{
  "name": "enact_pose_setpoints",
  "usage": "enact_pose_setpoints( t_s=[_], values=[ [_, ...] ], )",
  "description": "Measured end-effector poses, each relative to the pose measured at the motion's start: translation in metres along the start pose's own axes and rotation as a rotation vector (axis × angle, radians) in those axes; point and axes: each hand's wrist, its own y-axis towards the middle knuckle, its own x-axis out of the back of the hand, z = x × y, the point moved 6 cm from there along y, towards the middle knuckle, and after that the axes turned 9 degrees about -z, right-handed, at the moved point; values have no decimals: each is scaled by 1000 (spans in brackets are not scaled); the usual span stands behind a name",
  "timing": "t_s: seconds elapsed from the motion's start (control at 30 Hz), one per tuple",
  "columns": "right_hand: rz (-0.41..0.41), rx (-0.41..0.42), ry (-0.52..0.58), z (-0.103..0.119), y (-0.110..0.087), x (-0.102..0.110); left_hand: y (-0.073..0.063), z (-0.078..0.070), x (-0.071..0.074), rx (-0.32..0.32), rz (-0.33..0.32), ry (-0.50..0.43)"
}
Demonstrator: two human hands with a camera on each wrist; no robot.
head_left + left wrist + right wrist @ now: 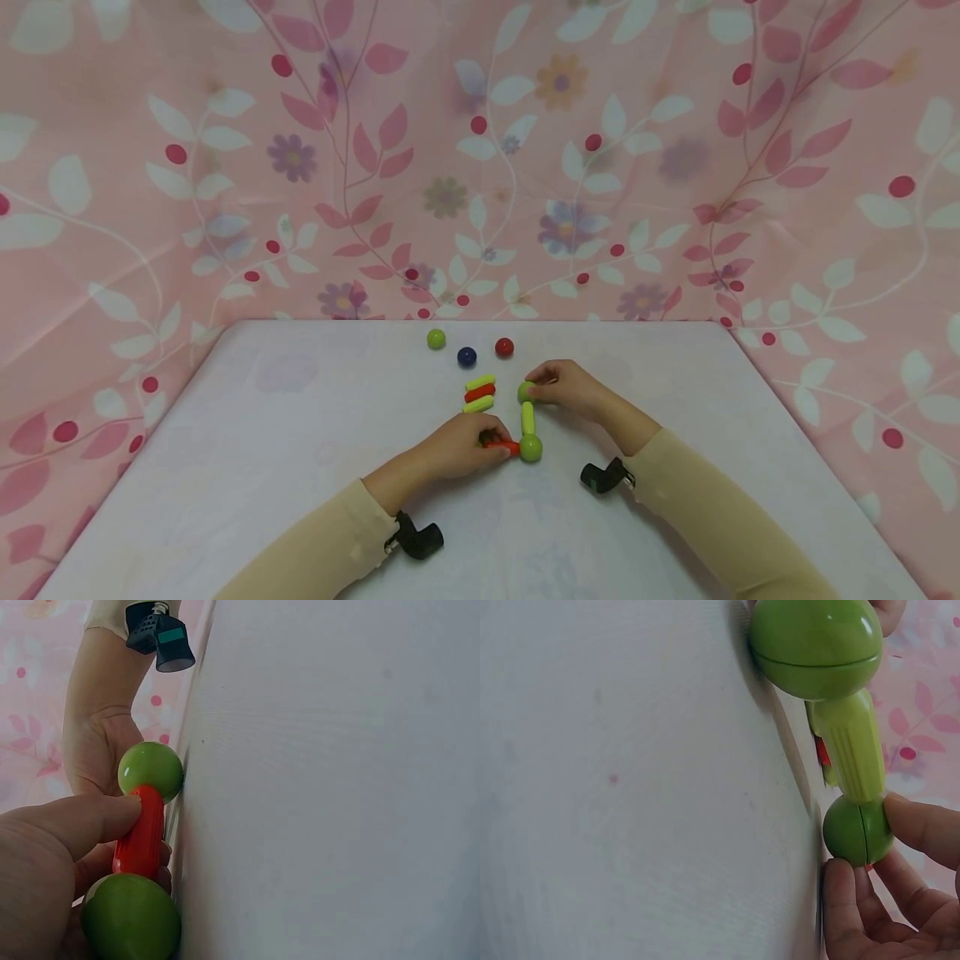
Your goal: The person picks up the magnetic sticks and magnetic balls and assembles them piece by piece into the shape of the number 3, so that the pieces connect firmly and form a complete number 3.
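My left hand point(459, 446) pinches a red rod point(140, 834), thumb on its near side. That rod runs between two green balls; the nearer ball point(133, 919) lies within the left hand and is mostly hidden in the head view. The other is the corner ball point(531, 448), from which a yellow-green rod point(528, 418) extends toward the back. At that rod's far end, my right hand point(564, 388) grips another green ball point(859, 830) between thumb and fingers. Together the pieces form an L shape low over the white table, apparently touching it.
Behind the left hand lie two yellow-green rods with a red rod point(480, 392) between them. Farther back are a loose green ball point(437, 338), a blue ball point(467, 357) and a red ball point(505, 347). Pink floral cloth point(480, 167) surrounds the white table point(300, 433).
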Motion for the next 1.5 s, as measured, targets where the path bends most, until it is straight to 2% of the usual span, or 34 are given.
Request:
enact_pose_setpoints(
  t_s=[0.53, 0.9, 1.5],
  values=[
    [29, -18, 94, 0, 0, -5, 1, 0, 1, 9, -4, 3],
    [-5, 1, 23, -3, 2, -5, 2, 4, 1, 8, 17, -16],
    [3, 8, 41, -3, 1, -6, 4, 9, 1, 16, 25, -18]
  ],
)
